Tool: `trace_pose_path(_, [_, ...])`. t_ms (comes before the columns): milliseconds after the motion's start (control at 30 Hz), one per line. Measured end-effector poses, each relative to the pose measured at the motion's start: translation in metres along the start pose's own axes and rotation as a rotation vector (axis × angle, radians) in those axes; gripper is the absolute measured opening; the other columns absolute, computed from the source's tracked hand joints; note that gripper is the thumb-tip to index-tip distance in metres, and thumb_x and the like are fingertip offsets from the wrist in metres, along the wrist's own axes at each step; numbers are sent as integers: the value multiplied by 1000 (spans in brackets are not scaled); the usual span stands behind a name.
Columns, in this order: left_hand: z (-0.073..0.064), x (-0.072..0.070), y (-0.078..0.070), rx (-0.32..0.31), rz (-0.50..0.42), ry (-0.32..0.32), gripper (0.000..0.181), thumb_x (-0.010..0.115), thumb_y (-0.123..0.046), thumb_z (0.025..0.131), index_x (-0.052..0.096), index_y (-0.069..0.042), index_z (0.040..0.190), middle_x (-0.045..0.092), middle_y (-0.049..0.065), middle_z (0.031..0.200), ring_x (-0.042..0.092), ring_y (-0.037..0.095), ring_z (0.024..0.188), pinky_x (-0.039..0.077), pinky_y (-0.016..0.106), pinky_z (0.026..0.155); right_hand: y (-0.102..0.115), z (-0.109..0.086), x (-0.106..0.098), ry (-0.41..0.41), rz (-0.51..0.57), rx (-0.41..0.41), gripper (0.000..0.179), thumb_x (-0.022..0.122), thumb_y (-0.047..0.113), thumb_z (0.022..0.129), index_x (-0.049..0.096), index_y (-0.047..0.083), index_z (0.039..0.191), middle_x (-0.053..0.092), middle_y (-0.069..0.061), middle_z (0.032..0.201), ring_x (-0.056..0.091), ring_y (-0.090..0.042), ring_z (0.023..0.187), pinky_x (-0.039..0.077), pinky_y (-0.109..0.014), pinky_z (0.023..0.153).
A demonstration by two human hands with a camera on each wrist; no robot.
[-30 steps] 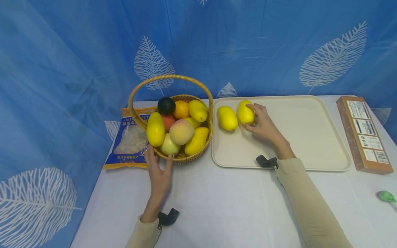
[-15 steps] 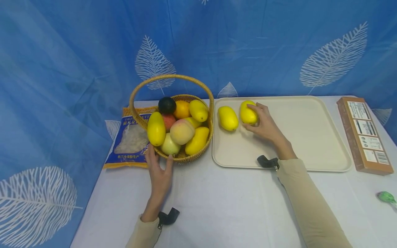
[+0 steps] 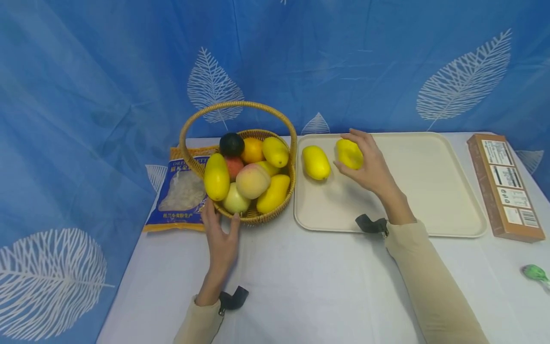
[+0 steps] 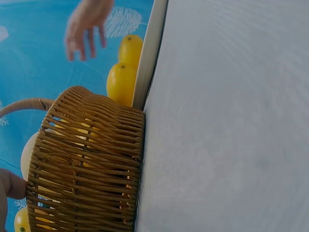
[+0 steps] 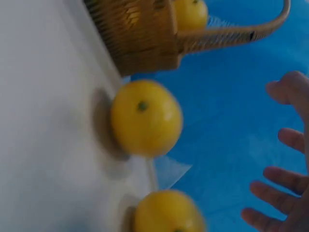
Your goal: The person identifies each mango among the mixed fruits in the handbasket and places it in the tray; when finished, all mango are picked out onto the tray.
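Two yellow mangoes lie on the beige tray: the left mango [image 3: 316,163] and the right mango [image 3: 349,154]. My right hand [image 3: 368,162] is raised over the tray by the right mango, fingers and thumb spread. Both wrist views show this hand apart from the fruit, holding nothing. My left hand [image 3: 221,243] rests against the near left side of the wicker basket [image 3: 264,219], with its thumb [image 4: 14,186] touching the rim. Heaped in the basket are a peach [image 3: 253,181], an orange [image 3: 252,150], a dark green fruit [image 3: 232,145], a pale green fruit [image 3: 236,198] and several yellow mangoes.
A blue and yellow food bag [image 3: 180,193] lies partly behind the basket's left side. Right of the tray [image 3: 423,191] is a brown box [image 3: 506,187], with a small green object [image 3: 535,272] nearer the front. The basket's tall handle [image 3: 240,104] arches above the fruit.
My right hand has let go of the right mango and lifted off it. Before that, the mango shifted slightly rightward in its fingers. My left hand has stayed at the basket.
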State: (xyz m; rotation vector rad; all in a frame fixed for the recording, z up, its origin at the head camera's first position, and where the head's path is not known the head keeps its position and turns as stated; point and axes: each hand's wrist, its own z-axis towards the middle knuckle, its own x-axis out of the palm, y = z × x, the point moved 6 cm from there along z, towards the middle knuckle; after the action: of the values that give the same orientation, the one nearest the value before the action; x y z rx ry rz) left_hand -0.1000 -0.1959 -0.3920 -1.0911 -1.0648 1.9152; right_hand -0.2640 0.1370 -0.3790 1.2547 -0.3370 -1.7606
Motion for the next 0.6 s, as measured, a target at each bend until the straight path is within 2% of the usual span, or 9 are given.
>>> trace_pose_path(133, [0, 0, 1, -16, 0, 9, 72, 58, 3, 93, 19, 6, 153, 21, 28, 152, 24, 38, 143, 25, 57, 117, 39, 1, -3, -35, 91, -159, 48, 78, 4, 76, 63, 3, 122, 58, -16, 133, 51, -33, 127, 43, -45, 108])
trace_pose_path(233, [0, 0, 0, -25, 2, 14, 72, 58, 2, 93, 18, 6, 153, 20, 27, 153, 23, 37, 144, 24, 57, 118, 64, -1, 1, -14, 159, -240, 44, 79, 1, 74, 65, 3, 116, 61, -16, 129, 53, -31, 125, 41, -37, 110])
trace_pose_path(400, [0, 0, 0, -20, 1, 11, 72, 58, 2, 93, 18, 6, 153, 20, 28, 153, 23, 37, 144, 24, 56, 118, 88, -5, 22, 79, 203, -296, 52, 81, 5, 73, 63, 5, 122, 57, -15, 134, 50, -29, 128, 39, -39, 112])
trace_pose_path(600, [0, -1, -2, -12, 0, 2, 72, 58, 3, 92, 19, 5, 153, 21, 29, 152, 24, 38, 143, 24, 57, 118, 101, -5, 59, 201, 200, -324, 59, 82, 15, 77, 58, 5, 130, 50, -17, 141, 46, -29, 132, 47, -45, 103])
